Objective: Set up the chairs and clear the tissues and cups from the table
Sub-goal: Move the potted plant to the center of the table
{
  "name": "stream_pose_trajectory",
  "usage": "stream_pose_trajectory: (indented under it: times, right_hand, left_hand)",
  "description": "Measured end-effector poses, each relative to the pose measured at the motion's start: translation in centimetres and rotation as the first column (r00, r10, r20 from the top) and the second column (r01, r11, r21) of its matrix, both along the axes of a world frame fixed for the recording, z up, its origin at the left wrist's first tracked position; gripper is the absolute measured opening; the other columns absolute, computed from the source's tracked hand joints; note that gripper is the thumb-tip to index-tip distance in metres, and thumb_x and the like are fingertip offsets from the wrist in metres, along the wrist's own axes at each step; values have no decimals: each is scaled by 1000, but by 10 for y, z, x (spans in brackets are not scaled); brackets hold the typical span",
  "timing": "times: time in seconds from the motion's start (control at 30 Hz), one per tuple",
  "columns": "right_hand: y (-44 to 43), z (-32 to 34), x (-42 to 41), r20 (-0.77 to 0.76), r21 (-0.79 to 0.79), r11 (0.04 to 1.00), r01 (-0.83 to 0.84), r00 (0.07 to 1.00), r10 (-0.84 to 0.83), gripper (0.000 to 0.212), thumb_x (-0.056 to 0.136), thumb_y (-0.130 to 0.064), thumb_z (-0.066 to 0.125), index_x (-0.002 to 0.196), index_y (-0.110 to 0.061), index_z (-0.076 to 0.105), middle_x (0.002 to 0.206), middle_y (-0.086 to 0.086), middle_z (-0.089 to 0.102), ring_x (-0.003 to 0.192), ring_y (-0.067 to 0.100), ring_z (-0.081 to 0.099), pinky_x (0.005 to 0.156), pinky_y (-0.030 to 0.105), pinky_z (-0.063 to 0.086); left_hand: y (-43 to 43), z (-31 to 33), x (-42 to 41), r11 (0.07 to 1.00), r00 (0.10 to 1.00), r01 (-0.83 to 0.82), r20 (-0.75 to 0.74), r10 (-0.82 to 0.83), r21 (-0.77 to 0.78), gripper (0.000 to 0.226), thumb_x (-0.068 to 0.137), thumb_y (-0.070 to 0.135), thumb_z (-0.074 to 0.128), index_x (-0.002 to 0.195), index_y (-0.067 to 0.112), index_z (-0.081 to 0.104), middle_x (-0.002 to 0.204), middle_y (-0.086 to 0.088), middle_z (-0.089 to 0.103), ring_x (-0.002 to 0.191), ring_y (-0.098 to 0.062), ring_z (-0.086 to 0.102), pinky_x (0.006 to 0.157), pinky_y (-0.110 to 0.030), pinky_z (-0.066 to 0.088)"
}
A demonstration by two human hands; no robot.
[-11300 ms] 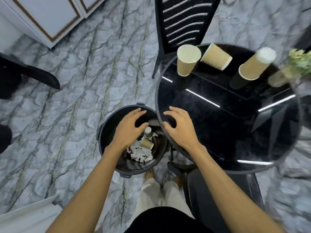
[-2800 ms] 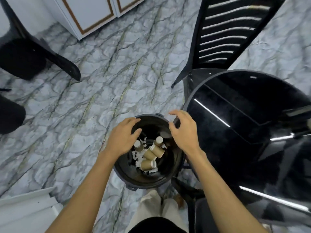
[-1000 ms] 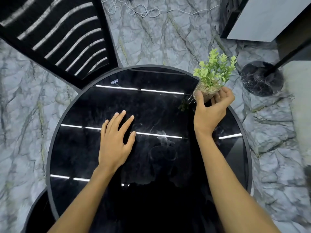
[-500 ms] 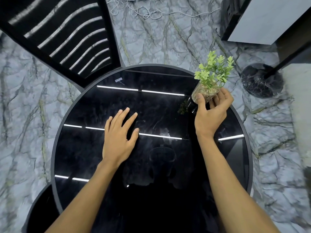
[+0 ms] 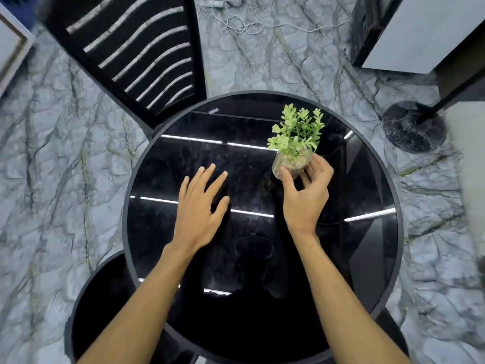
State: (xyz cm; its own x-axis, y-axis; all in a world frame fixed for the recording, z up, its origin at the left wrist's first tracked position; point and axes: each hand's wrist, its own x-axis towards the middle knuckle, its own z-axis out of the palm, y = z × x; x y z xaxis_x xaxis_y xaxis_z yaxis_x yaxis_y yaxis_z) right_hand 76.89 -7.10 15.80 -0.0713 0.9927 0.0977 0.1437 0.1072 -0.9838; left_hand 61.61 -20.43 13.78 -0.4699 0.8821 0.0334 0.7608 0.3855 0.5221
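Note:
I look straight down on a round black glossy table with no cups or tissues on it. My right hand grips a small clear glass pot holding a green plant, right of the table's middle. My left hand rests flat on the tabletop with fingers spread, holding nothing. A black chair with a slatted back stands at the table's far left edge. The black bin sits on the floor at the near left, partly under the table rim; its contents are not visible.
Grey marble floor surrounds the table. White cables lie on the floor beyond it. A black round stand base is at the right, with a white panel and dark furniture behind it.
My right hand has carried the potted plant from the table's right edge inward toward the middle. My left hand stays flat on the tabletop. Earlier, the cups went from the table into the bin.

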Motion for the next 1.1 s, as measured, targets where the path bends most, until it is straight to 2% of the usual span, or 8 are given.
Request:
stream_pose_trajectory:
  times: [0.13,0.27,0.47,0.83,1.1]
  right_hand:
    - [-30,-2,-8,-4,-9,999,-42,999,42,57,80,-11,79,127,-12,46,125,-4,58,118,0,56,100,16,42]
    - [-50,-5,-11,4,-1,998,-60,998,60,56,80,-10,79,124,-20,45,120,-16,55,114,-7,56,97,12,42]
    - [-68,-16,-9,10,4,997,-72,997,72,56,80,-9,79,123,-21,45,119,-16,56,113,-4,57,99,17,44]
    - [-76,-23,-7,39,34,996,-86,996,85,58,81,-14,79,127,-15,43,125,-19,51,120,3,55,105,27,44]
    - [-76,-23,-7,70,39,994,-99,993,96,57,82,-17,79,127,-16,43,123,-20,51,119,1,54,105,24,44]
  left_hand:
    - [-29,-4,-1,1000,1000,-17,17,17,-10,52,97,43,39,148,29,41,161,5,26,152,-12,12,124,-42,4]
    - [-50,-13,0,999,1000,-13,9,13,-40,53,98,44,37,148,29,40,161,4,26,152,-13,11,124,-43,3]
    - [-64,-24,4,996,999,13,-42,-17,-83,54,99,44,36,152,30,32,164,5,16,153,-12,2,124,-41,-3]
    - [-64,-26,3,996,997,12,-73,-18,-91,54,99,43,37,152,30,32,164,4,18,153,-13,4,124,-43,0]
    - [-63,-27,2,997,997,6,-70,-11,-83,55,97,45,36,150,30,35,163,4,20,153,-13,6,124,-43,1]
